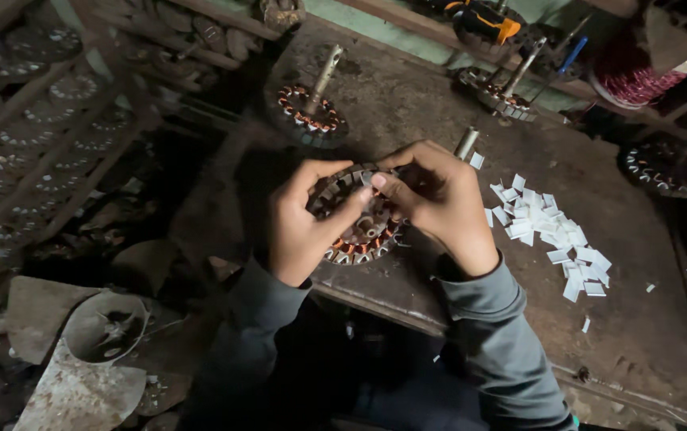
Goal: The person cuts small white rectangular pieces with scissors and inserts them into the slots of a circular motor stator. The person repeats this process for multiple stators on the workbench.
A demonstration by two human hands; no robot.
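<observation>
1. A round motor stator point(359, 231), ringed with copper-coloured windings and pale slot liners, sits at the near edge of a dark, worn desk point(639, 319), held between a person's two bare hands.
2. The left hand point(299, 227) cups the stator's left rim, its fingers point(335, 219) curled around the ring and its thumb stretched across the top towards the other hand.
3. The right hand point(439, 199) covers the stator's upper right side, its fingers bent tightly inward over the rim; whether they pinch a small piece there cannot be told.
4. Both arms wear grey sleeves point(503, 335) that reach up from the bottom of the view.
5. Just to the right of the right hand, a loose heap of small white paper slips point(551, 231) lies scattered on the desk, with a few strays further right.
6. A metal shaft point(466, 144) stands just behind the right hand.
7. Further back on the desk, a second wound stator point(307, 112) stands with its shaft tilted upward.
8. A third stator point(499, 96) lies near the far edge, beside a spool of reddish copper wire point(631, 76).
9. At the left, wooden racks point(32, 136) hold rows of similar round parts.
</observation>
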